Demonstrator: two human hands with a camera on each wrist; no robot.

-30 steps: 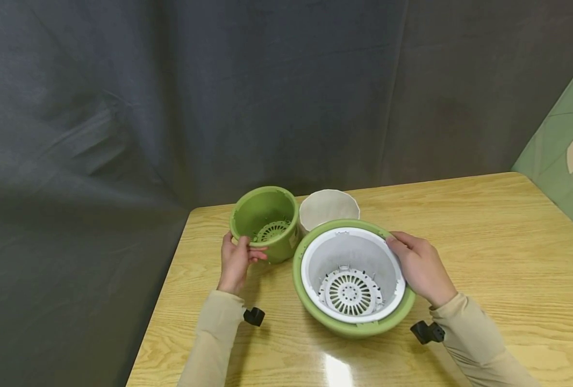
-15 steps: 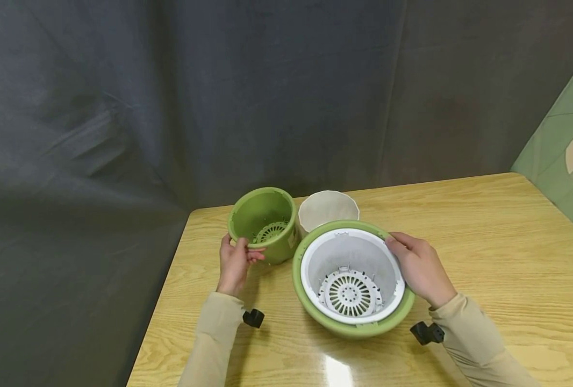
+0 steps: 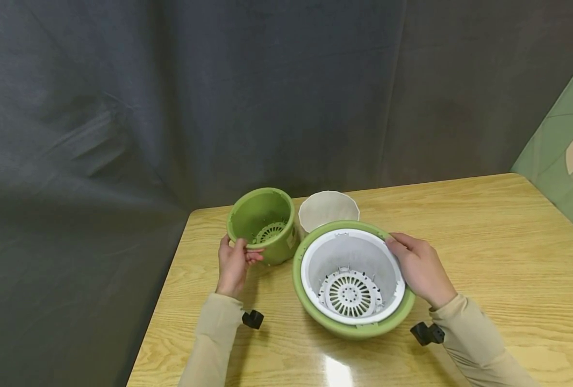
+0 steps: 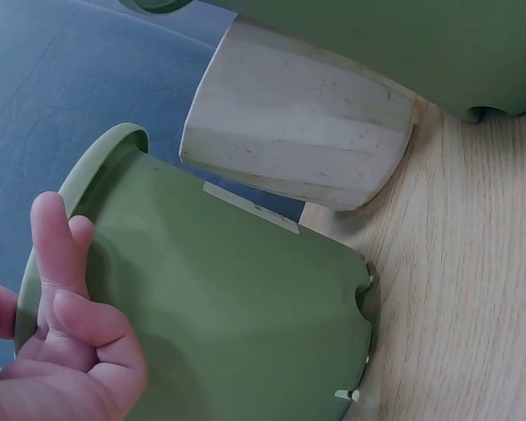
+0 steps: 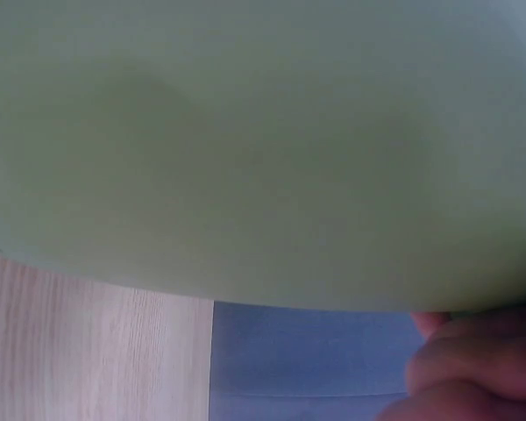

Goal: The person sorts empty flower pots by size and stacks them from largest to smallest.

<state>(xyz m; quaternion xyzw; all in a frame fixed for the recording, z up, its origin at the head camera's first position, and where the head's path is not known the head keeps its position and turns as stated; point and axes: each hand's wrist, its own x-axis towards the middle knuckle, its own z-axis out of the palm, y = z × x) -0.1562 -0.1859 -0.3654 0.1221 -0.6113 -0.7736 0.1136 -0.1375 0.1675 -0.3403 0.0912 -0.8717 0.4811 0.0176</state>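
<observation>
My left hand (image 3: pixel 234 267) pinches the near rim of a green flower pot (image 3: pixel 283 251) that has a slotted bottom. In the left wrist view, its fingers (image 4: pixel 57 237) bend around that rim, and the pot's base is by the wood. A larger green pot (image 3: pixel 310 308) with a white slotted pot (image 3: pixel 382 252) nested inside is held by my right hand (image 3: pixel 422 269), thumb over the right rim. It is tipped toward me. The right wrist view is mostly filled by the green pot's wall (image 5: pixel 245 175), with curled fingers (image 5: pixel 482 360) at its edge.
A whitish faceted pot (image 3: pixel 329 207) stands behind, between the two green ones and partly hidden by the larger. The wooden table (image 3: pixel 499 242) reaches a dark cloth (image 3: pixel 286 97) at the back and left. A green patterned surface (image 3: pixel 572 156) lies at far right.
The smaller green pot and my left hand have shifted very slightly left. My right hand and the nested pots stay practically where they were.
</observation>
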